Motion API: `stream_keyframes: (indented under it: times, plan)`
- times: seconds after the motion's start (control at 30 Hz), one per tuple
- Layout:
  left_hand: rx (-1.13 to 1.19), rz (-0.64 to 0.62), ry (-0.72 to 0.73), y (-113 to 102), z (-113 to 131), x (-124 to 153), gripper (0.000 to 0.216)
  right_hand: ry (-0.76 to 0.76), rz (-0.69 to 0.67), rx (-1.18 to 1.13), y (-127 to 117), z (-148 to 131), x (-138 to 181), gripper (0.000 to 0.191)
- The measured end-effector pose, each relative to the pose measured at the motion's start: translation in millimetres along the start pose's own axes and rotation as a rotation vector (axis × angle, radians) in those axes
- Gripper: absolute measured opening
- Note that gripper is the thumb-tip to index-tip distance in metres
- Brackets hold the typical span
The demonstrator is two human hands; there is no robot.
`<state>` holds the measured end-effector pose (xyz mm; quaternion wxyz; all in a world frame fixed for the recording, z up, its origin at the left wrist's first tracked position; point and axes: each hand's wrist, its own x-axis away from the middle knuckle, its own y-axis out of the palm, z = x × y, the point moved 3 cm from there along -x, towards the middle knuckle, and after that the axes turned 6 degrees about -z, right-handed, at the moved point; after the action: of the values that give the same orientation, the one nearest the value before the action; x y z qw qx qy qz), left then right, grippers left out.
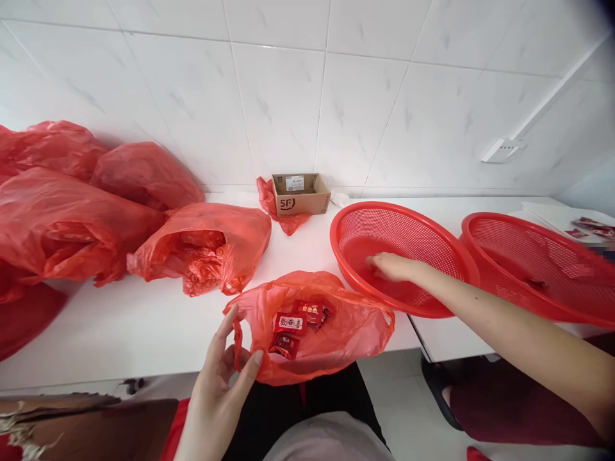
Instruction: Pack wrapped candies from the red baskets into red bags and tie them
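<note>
My left hand (225, 371) grips the left handle loop and rim of a thin red plastic bag (346, 339), its thumb on the near side. The bag's mouth faces up, and several small red candy packets (291, 324) lie inside toward the left. My right hand (391, 266) reaches down into a red perforated plastic basket (408, 221) just behind and right of the bag. Its fingers are blurred near the basket floor, so whether they hold anything is unclear.
Several stuffed red plastic bags (129, 173) crowd the table's left side. A small open cardboard box (303, 203) stands near the tiled wall. Another red basket (528, 250) holds a few packets at right. Beside me sits a person in maroon trousers (500, 410).
</note>
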<state>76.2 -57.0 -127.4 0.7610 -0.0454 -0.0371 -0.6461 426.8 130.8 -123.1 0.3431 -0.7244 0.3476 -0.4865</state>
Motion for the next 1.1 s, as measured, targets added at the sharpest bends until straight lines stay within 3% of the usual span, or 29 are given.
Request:
stream_keyframes:
  times: [0.1,0.23,0.3,0.4,0.47,0.57,0.7,0.87,0.97,1.1]
  plan:
    - [-0.012,0.020,0.006,-1.1,2.0,0.4,0.077,-0.070,-0.022,-0.101,-16.9,-21.0,11.1,0.013]
    - [0.015,0.026,0.019,-0.3,3.5,-1.0,0.077,-0.327,0.006,-0.486,-23.4,-80.6,46.2,0.028]
    - [0.066,0.027,0.028,1.8,5.6,-1.2,0.076,-0.427,-0.062,-0.566,-6.9,-116.7,63.4,0.029]
    - [0.107,0.045,0.046,4.0,10.8,0.3,0.073,-0.512,0.137,-0.422,22.1,-157.4,78.4,0.022]
    - [0.093,0.064,0.059,2.9,14.3,2.1,0.072,-0.579,0.260,-0.332,38.0,-170.6,84.1,0.024]
    - [0.058,0.094,0.075,-3.4,16.8,4.6,0.074,-0.605,0.352,-0.343,49.0,-165.3,96.3,0.023]
    - [0.051,0.149,0.047,-13.5,13.6,7.2,0.075,-0.517,0.549,-0.327,53.3,-131.7,128.5,0.023]
    - [0.056,0.105,-0.041,-13.6,8.4,9.3,0.071,-0.178,0.741,-0.340,79.9,-87.8,156.3,0.030]
    - [0.083,0.098,-0.124,-15.3,1.2,12.0,0.075,-0.007,0.746,-0.473,100.3,-73.2,155.1,0.043]
    - [0.139,0.095,-0.267,-29.9,-19.1,16.5,0.064,-0.012,0.658,-0.639,110.1,-72.0,142.4,0.045]
